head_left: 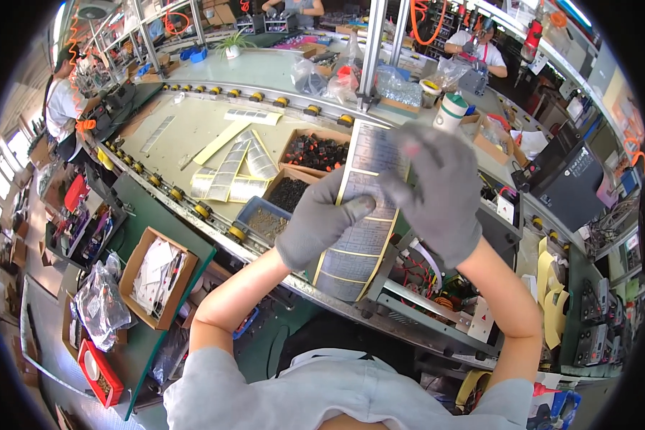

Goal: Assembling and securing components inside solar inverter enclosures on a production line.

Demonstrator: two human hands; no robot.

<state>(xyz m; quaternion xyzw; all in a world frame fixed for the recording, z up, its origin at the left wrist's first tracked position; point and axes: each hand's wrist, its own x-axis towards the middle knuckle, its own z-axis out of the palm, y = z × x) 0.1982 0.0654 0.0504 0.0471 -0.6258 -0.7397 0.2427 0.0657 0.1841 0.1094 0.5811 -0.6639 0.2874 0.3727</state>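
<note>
A long strip of silver-grey labels with yellow borders (349, 263) hangs upright in front of me. My left hand (322, 218), in a grey glove, is closed on its left edge, thumb across the front. My right hand (437, 186), also gloved, is raised at the strip's upper right edge. Motion blurs its fingers, so whether they grip a label is unclear. Below my right hand is an opened metal-framed unit (437, 283) with coloured wires inside. More label sheets (234, 166) lie loosely on the bench to the left.
Boxes of black parts (315, 152) and a blue tray of small screws (265, 218) stand left of the strip. A roller rail (175, 193) borders the bench. A carton of papers (158, 276) sits lower left. Other people work farther off, including one at the left (63, 107).
</note>
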